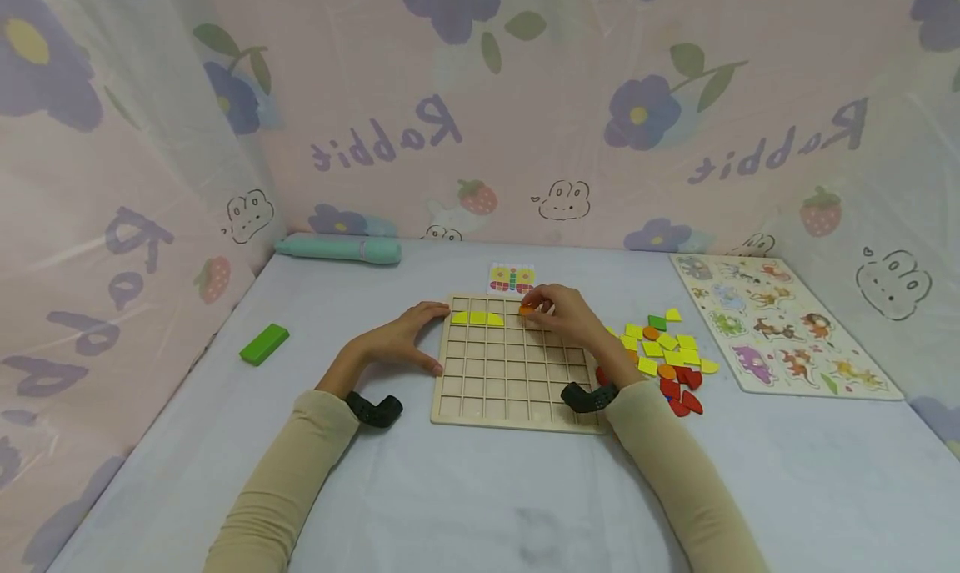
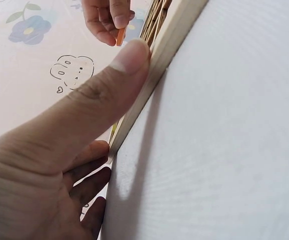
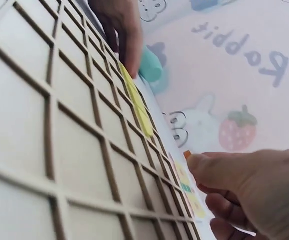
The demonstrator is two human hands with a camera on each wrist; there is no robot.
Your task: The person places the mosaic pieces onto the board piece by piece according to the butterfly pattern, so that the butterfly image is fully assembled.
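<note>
A wooden grid board [image 1: 517, 426] lies flat on the table. My left hand [image 1: 393, 338] rests at its left side, thumb and fingers spread along the edge. Between thumb and fingertips, my right hand [image 1: 567, 314] pinches a small orange piece [image 1: 527, 310] over the board's far row of squares. Also in the right wrist view, the orange piece [image 3: 187, 154] shows only as a sliver at the thumb tip. Yellow pieces [image 1: 477, 319] fill a few squares toward the far left, the end ones with curved sides. Just behind the board lies a pattern card [image 1: 512, 278] with a butterfly-like picture.
Loose yellow pieces [image 1: 667, 342], red pieces [image 1: 692, 401], orange discs and a green piece lie scattered right of the board. An animal puzzle board [image 1: 772, 331] lies farther right. To the left are a green block [image 1: 264, 344] and, behind it, a teal cylindrical object [image 1: 337, 249].
</note>
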